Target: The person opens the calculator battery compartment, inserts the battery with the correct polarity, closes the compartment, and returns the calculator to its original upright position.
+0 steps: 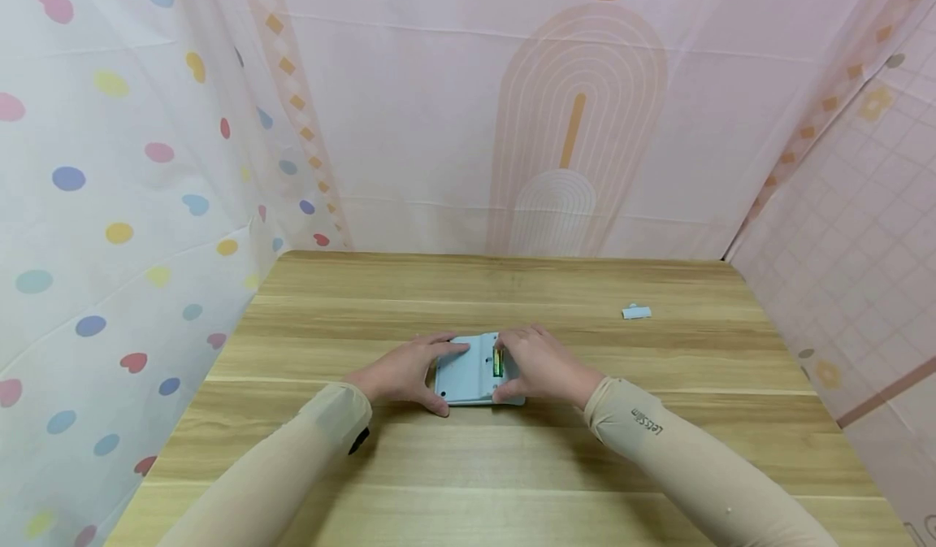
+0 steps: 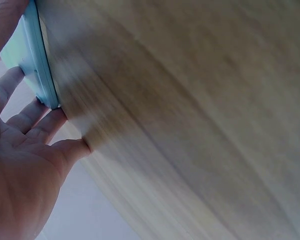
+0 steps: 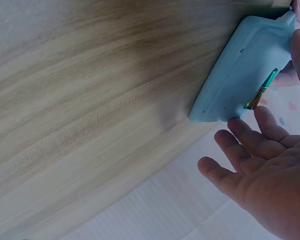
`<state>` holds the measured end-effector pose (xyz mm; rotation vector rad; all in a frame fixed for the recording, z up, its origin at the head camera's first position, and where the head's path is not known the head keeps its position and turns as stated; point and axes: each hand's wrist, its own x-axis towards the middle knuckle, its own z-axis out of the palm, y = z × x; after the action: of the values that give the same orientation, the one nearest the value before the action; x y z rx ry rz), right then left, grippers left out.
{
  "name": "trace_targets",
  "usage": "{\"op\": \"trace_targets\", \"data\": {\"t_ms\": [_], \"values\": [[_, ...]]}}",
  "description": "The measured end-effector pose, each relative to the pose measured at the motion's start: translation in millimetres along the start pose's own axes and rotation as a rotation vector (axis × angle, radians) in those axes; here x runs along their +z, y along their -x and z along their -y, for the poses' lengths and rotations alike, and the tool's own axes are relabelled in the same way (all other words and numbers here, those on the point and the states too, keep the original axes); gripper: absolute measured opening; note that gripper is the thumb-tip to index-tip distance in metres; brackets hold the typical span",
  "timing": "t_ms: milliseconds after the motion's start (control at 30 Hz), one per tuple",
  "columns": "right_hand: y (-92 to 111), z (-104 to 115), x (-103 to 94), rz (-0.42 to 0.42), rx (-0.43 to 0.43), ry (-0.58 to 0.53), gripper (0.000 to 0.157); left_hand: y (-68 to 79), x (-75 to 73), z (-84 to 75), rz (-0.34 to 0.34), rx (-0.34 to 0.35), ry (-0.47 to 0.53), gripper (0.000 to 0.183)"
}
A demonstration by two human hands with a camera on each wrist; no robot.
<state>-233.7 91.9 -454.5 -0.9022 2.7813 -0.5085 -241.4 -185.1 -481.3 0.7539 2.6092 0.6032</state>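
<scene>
A flat light-blue calculator-like device [image 1: 461, 372] is back side up over the wooden table, its battery slot exposed. One green-and-gold battery [image 1: 498, 362] sits in that slot, also visible in the right wrist view as a battery [image 3: 260, 90]. My left hand [image 1: 407, 372] grips the device's left end, thumb at the near edge and fingers at the far side. At the right end my right hand [image 1: 537, 366] spans it, thumb near the front edge and index finger by the battery's far end. Its other fingers [image 3: 221, 175] spread outward. Most of the device's underside is hidden.
A small light-blue battery cover [image 1: 636, 312] lies apart on the wooden table [image 1: 468, 466], toward the back right. Patterned curtains [image 1: 409, 124] hang behind the table's back edge and along both sides.
</scene>
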Motion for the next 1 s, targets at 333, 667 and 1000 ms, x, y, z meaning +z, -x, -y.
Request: {"op": "trace_targets", "data": {"t_ms": [333,667,1000], "values": [[-2.5,-2.0,3.0,0.005,0.034,-0.05,0.075,0.0,1.6,-0.3,0.003,-0.008,0.0,0.104],[0.1,-4.0,4.4,0.003,-0.011,-0.004,0.069,-0.2,1.5,-0.7,0.003,-0.01,0.0,0.104],[7.6,-0.1,3.5,0.011,-0.149,0.197,0.07,-0.1,1.5,-0.1,-0.001,-0.006,-0.003,0.104]]}}
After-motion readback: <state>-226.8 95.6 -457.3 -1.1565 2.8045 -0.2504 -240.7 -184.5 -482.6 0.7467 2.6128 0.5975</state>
